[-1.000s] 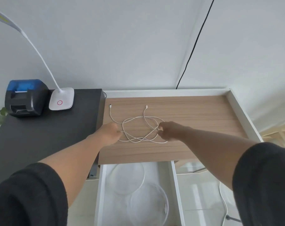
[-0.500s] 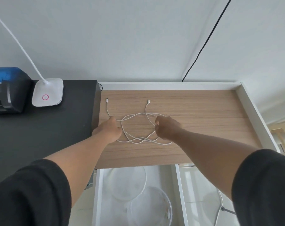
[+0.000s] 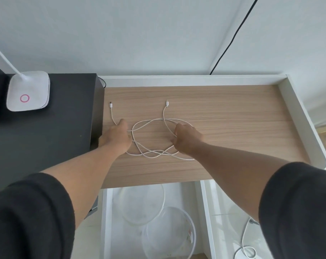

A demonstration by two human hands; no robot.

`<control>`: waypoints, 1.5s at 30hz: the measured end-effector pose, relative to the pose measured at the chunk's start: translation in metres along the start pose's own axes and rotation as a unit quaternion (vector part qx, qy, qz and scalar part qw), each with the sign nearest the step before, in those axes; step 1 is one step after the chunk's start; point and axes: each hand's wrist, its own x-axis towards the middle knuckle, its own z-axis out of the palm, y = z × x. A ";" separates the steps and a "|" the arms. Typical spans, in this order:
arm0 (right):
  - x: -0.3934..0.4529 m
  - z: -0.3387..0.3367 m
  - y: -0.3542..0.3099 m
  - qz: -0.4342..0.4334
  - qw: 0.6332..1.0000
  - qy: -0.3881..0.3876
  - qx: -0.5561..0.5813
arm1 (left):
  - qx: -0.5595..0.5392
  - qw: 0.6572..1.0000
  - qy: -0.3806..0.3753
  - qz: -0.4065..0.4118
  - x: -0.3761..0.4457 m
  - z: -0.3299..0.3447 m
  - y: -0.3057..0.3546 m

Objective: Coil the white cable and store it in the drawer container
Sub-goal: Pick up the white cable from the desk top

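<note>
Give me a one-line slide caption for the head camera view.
Both hands, left hand and right hand, grip a loose white cable on the wooden desktop, above an open drawer holding clear containers.

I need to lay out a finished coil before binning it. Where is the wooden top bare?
Bare wood lies right of the right hand up to the white raised edge, and along the front edge above the drawer. The white cable and left hand crowd the left-centre.
</note>
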 end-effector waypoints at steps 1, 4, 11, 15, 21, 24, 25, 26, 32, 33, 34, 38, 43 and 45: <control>0.001 0.005 0.001 -0.002 1.000 0.004 0.001 | -0.002 1.000 0.008 0.000 0.001 0.002 -0.001; 0.002 0.017 0.005 -0.010 1.000 0.024 0.002 | -0.015 0.999 0.033 0.000 0.005 0.005 -0.003; 0.005 0.027 0.008 -0.009 0.999 0.029 0.018 | -0.090 0.995 0.046 0.018 0.005 0.010 -0.005; 0.005 0.027 0.007 -0.012 0.999 0.032 0.031 | -0.164 0.982 0.062 -0.068 0.008 0.012 0.001; 0.002 0.026 0.005 0.001 0.997 0.041 0.059 | -0.224 0.945 0.099 -0.217 0.017 0.008 0.015; 0.001 0.025 0.006 0.001 0.997 0.045 0.067 | -0.237 0.932 0.099 -0.255 0.020 0.004 0.022; 0.001 0.025 0.006 0.001 0.997 0.046 0.069 | -0.236 0.930 0.098 -0.263 0.021 0.003 0.023; 0.001 0.024 0.006 0.002 0.996 0.046 0.071 | -0.233 0.930 0.096 -0.267 0.023 0.002 0.023; -0.002 0.018 0.004 0.021 0.995 0.026 0.098 | -0.224 0.948 0.057 -0.219 0.023 0.002 0.019; -0.003 0.016 0.004 0.021 0.995 0.019 0.101 | -0.225 0.951 0.053 -0.204 0.021 0.002 0.016; -0.004 0.013 0.005 0.021 0.995 0.013 0.101 | -0.227 0.955 0.047 -0.186 0.019 0.001 0.013; -0.012 0.004 0.007 0.026 0.988 0.018 0.153 | -0.318 0.936 0.029 -0.152 0.006 -0.001 0.001; -0.022 -0.015 0.013 0.002 0.972 0.037 0.233 | -0.429 0.893 0.029 -0.136 -0.007 -0.012 -0.009; -0.028 -0.023 0.019 -0.008 0.963 0.040 0.267 | -0.453 0.882 0.033 -0.123 -0.013 -0.020 -0.011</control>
